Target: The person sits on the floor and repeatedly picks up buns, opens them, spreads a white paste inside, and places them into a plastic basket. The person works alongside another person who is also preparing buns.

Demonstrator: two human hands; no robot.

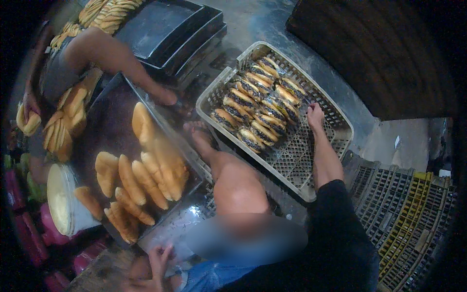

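Observation:
My right hand (315,117) reaches into a beige plastic crate (347,124), its fingers curled beside the filled buns. Whatever those fingers hold, if anything, is hidden. Rows of split buns (265,129) with dark filling, in clear wrapping, fill the far and left parts of the crate. At the lower left, my left hand (159,258) has its fingers curled at the edge of some clear plastic (172,226); I cannot make out what is between them. Plain long bread rolls (131,180) lie on a dark tray (104,109) left of my leg.
A white tub (61,199) of pale cream stands left of the tray. Another person's hand (31,104) holds a roll (28,121) there. Dark trays (165,31) are stacked behind. Grey and yellow crates (399,214) stand at right, below a dark brown panel (374,53).

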